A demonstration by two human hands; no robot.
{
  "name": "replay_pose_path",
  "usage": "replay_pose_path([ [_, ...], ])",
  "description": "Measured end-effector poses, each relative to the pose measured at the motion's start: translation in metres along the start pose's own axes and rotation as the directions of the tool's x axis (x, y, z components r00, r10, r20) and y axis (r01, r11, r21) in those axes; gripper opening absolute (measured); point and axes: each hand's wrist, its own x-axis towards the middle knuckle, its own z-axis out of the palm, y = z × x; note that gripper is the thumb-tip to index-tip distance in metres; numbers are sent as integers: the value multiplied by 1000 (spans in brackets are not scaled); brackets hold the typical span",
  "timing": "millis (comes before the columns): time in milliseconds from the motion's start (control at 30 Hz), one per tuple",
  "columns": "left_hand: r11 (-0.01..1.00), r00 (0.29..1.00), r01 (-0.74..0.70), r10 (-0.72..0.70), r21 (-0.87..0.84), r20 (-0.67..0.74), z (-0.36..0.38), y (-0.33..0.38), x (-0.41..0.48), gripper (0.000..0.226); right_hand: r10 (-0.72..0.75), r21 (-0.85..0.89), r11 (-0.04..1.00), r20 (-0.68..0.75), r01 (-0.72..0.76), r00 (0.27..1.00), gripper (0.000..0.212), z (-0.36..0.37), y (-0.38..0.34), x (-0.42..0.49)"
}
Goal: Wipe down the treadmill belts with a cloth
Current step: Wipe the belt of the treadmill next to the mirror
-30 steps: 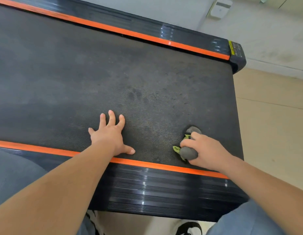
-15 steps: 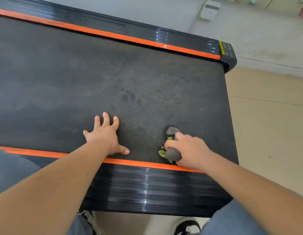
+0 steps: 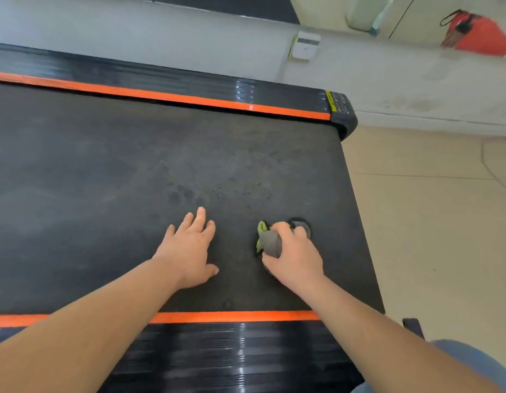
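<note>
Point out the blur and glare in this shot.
Head view: motion blur streaks the near side rail and the red object at top right; small glare spots sit on that rail; the treadmill belt, left hand and right hand gripping the cloth look fairly sharp.

Grey-and-lime cloth [image 3: 270, 243], black belt [image 3: 132, 171], orange stripes [image 3: 234, 317]

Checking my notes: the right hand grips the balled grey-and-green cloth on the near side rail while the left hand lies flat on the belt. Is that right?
Not quite. The head view shows the right hand gripping the balled grey-and-green cloth on the treadmill belt, beyond the orange stripe, not on the near side rail. The left hand does lie flat on the belt.
</note>
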Motion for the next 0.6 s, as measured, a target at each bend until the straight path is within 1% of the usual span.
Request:
replay_pose_path([
  [67, 995, 996, 82, -83, 57, 28, -17, -23, 15, 109, -204, -78, 975, 57, 208, 977, 49, 5, -25, 16],
  [100, 989, 991, 129, -131, 74, 32, -25, -34, 22, 114, -264, -126, 954, 81, 272, 961, 48, 6, -33, 26],
  [167, 972, 973, 225, -227, 62, 36, -39, -53, 38, 126, -300, -204, 928, 89, 312, 950, 46, 4, -42, 48],
  [233, 954, 952, 295, -297, 47, 67, -49, -67, 53, 141, -286, -229, 929, 49, 290, 957, 45, -2, -41, 73],
  [267, 946, 943, 318, -323, 64, 81, -50, -72, 60, 148, -248, -220, 944, 26, 248, 968, 44, -7, -37, 89],
  [333, 938, 934, 337, -345, 84, 98, -48, -80, 71, 158, -116, -152, 982, -4, 114, 993, 44, -20, -29, 126],
  [433, 952, 947, 307, -305, -9, 105, -42, -90, 78, 161, 22, -90, 996, -60, -27, 998, 42, -34, -23, 180],
  [500, 956, 953, 292, -288, -39, 94, -37, -93, 75, 159, 145, -15, 989, -155, -149, 977, 41, -31, -32, 204],
  [567, 954, 955, 293, -290, -59, 62, -31, -97, 74, 158, 290, 138, 955, -268, -261, 919, 44, -21, -57, 219],
  [600, 954, 957, 288, -285, -80, 47, -29, -99, 75, 158, 349, 203, 933, -299, -298, 888, 46, -15, -74, 221],
])
